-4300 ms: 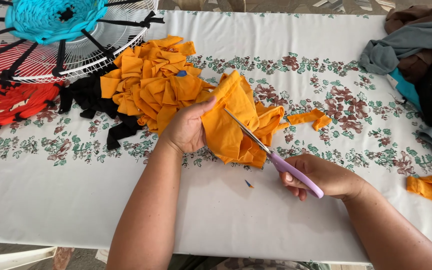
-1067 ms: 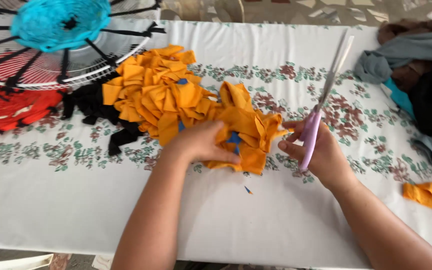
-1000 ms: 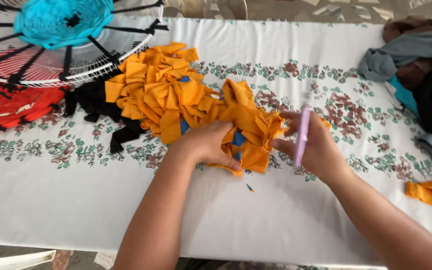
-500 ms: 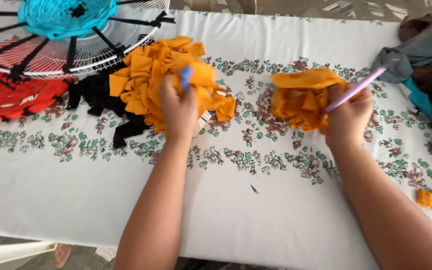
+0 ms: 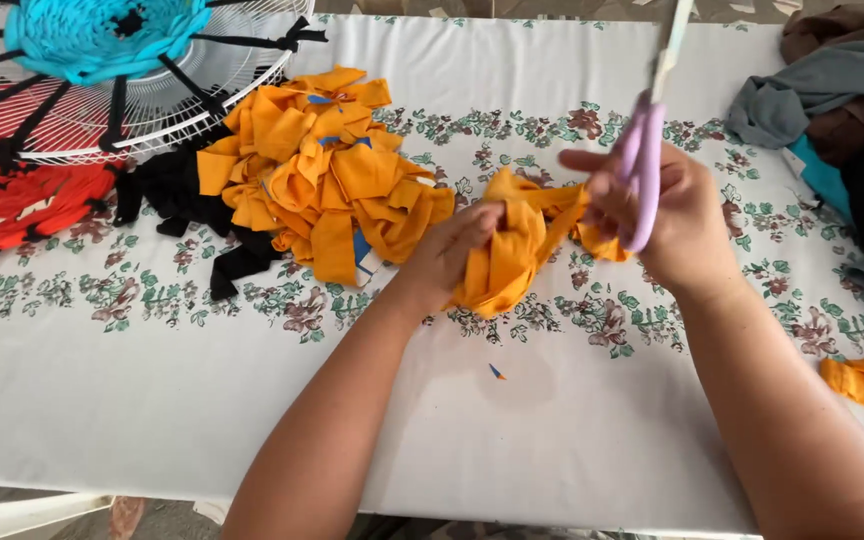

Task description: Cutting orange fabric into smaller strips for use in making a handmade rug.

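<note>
Her left hand (image 5: 452, 255) grips bunched orange cloth (image 5: 507, 262) over the worktop (image 5: 552, 440). Her right hand (image 5: 674, 215), fingers closed, holds purple scissors (image 5: 644, 170) and the cloth's other end.

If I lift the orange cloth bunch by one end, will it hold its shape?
Probably not. The orange cloth sags in soft folds from the left hand, so it looks floppy. It seems light: fingertips alone bunch it. Loose ends near the right hand could snag the scissors.
</note>
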